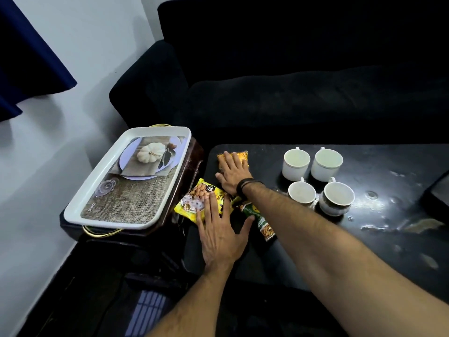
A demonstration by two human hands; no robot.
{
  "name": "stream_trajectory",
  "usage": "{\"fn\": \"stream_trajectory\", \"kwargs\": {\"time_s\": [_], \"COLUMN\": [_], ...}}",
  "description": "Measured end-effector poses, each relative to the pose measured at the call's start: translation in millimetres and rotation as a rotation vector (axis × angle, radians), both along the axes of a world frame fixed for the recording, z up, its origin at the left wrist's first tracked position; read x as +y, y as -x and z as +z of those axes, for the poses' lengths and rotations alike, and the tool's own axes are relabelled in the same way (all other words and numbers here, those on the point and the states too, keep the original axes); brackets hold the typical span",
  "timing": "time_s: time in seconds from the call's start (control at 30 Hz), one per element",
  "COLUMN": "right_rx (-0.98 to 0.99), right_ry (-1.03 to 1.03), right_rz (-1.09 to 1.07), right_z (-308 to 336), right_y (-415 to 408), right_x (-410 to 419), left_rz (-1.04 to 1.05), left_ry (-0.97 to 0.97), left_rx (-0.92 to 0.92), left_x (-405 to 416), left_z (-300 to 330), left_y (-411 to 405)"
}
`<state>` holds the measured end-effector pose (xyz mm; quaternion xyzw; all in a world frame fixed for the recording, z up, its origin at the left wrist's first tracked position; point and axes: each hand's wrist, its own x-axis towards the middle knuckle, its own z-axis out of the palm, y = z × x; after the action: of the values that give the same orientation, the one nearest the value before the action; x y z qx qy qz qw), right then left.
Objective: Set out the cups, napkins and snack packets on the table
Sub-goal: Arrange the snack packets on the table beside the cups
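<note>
white cups [315, 176], yellow packet [196, 203]

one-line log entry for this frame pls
left hand: flat on yellow packet | right hand: flat on orange packet | four cups: on table | tray: empty | napkins: not visible

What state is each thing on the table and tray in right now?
Four white ceramic cups: upright, grouped.
Orange snack packet: flat under right hand.
Yellow peanut packet: flat under left hand.
Green snack packet: flat.
White rectangular tray: unloaded.

Glossy black table [379, 229], shiny plastic snack packets [194, 203], glazed cups [296, 164]
</note>
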<state>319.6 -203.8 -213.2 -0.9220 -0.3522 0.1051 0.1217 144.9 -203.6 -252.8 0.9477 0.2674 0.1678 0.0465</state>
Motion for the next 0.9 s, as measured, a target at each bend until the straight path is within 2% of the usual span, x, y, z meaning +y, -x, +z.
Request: {"fn": "stream_trajectory", "kwargs": {"time_s": [0.13,0.23,0.3,0.37,0.5,0.6,0.8,0.9], "right_rx": [0.098,0.015,-0.088,-0.145,-0.056,-0.006,0.127,0.127], "right_ry": [-0.13,-0.275,-0.303,-0.289,-0.226,-0.205,-0.023,-0.013], "right_rz": [-0.023,-0.066,-0.093,-0.085,-0.024,-0.033,-0.031,0.018], "right_z": [7,16,23,25,19,20,7,2], "right_y": [1,12,21,30,46,41,13,10], "right_x": [-1,-25,-48,-72,-95,-73,-29,-21], "left_rz": [0.004,0.007,0.005,0.001,-0.003,-0.008,0.005,0.008], "left_ry": [0.001,0.012,0.025,0.026,0.017,0.034,0.046,0.053], "left_rx": [-0.005,0.012,0.025,0.025,0.053,0.068,0.064,0.063], "left_x": [0,-1,-1,-2,-4,-3,-1,-1], "left_z": [-1,1,3,5,10,10,8,7], "left_y": [1,1,3,4,6,6,4,3]}}
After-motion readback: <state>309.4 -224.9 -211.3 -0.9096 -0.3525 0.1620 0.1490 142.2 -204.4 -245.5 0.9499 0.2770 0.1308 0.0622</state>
